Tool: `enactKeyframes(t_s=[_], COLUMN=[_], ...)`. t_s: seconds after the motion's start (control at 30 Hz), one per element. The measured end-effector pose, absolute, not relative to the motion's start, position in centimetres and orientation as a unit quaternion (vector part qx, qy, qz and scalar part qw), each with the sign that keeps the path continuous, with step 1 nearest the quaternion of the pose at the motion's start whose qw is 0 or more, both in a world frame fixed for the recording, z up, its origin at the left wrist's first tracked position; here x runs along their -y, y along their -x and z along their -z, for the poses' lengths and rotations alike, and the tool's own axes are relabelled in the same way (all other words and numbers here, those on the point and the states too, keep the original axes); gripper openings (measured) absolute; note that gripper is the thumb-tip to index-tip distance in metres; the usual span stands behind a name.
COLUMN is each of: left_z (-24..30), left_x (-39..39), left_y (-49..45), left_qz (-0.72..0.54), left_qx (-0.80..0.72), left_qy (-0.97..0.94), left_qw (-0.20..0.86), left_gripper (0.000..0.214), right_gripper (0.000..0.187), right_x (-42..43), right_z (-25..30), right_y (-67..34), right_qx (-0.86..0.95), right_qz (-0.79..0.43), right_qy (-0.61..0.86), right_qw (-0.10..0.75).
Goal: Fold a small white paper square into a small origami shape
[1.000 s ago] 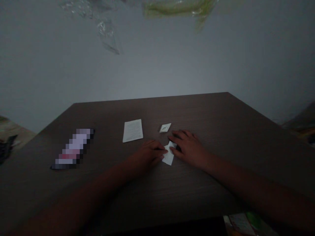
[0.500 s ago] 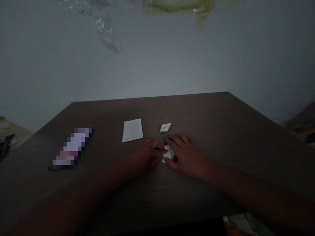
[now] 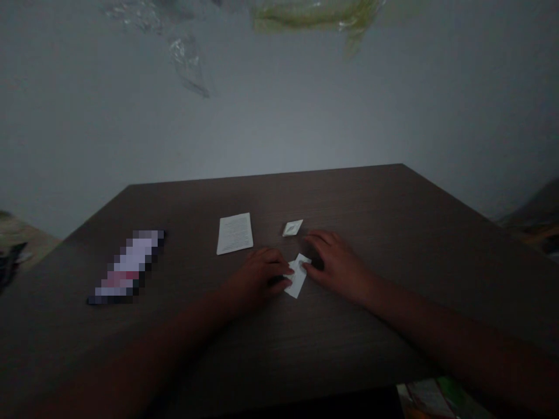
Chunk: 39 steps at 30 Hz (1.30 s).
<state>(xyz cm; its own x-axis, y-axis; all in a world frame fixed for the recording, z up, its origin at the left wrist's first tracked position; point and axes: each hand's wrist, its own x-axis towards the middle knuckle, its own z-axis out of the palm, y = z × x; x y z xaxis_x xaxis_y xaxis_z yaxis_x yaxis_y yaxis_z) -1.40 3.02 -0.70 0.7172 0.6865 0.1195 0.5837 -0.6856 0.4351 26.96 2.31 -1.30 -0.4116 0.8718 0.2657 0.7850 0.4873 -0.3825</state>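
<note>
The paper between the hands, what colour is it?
The paper is white; head view shows it.

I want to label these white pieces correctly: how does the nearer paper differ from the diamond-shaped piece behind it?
The nearer paper looks larger than the diamond-shaped piece. The left grip touches the nearer paper, while the diamond-shaped piece lies untouched, farther back. Both are whitish and lie on the table.

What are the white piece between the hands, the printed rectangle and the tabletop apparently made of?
White piece: probably matte paper, thin with straight edges. Printed rectangle: likely matte paper, bearing lines of text. Tabletop: wood or wood-look laminate, dull brown, finely streaked.
</note>
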Motion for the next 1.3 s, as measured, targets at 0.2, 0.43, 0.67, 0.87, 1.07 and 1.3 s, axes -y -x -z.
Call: enactKeyframes(t_s=[0.2,0.43,0.67,0.87,1.07,1.3], left_z=[-0.2,-1.1,-0.9,-1.0,-0.8,-0.4], left_x=[-2.3,-1.6,-1.6,-1.6,-1.6,-1.5], left_y=[1.1,0.6,0.6,0.6,0.6,0.6], left_qz=[-0.117,-0.09,-0.094,-0.092,-0.09,-0.086], left_qx=[-0.354,-0.374,-0.37,-0.365,-0.372,-0.363], left_qy=[-0.908,-0.899,-0.904,-0.906,-0.904,-0.912], left_qw=[0.191,0.209,0.192,0.191,0.19,0.172], left_gripper=[0.027,0.027,0.027,0.026,0.027,0.027], right_gripper=[0.055,0.049,0.052,0.054,0.049,0.01], right_x=[-2.1,-3.7,-3.8,-2.5,-4.1,-3.7], right_z=[2.2,2.4,2.3,2.5,2.2,1.0], right_y=[-26.2,-27.1,-27.7,-27.2,-27.5,-27.8], right_qx=[0.837,0.818,0.812,0.844,0.799,0.83], right_qz=[-0.099,-0.084,-0.075,-0.104,-0.084,-0.112], right_qy=[0.484,0.515,0.512,0.466,0.549,0.504], right_qw=[0.234,0.244,0.268,0.244,0.231,0.209])
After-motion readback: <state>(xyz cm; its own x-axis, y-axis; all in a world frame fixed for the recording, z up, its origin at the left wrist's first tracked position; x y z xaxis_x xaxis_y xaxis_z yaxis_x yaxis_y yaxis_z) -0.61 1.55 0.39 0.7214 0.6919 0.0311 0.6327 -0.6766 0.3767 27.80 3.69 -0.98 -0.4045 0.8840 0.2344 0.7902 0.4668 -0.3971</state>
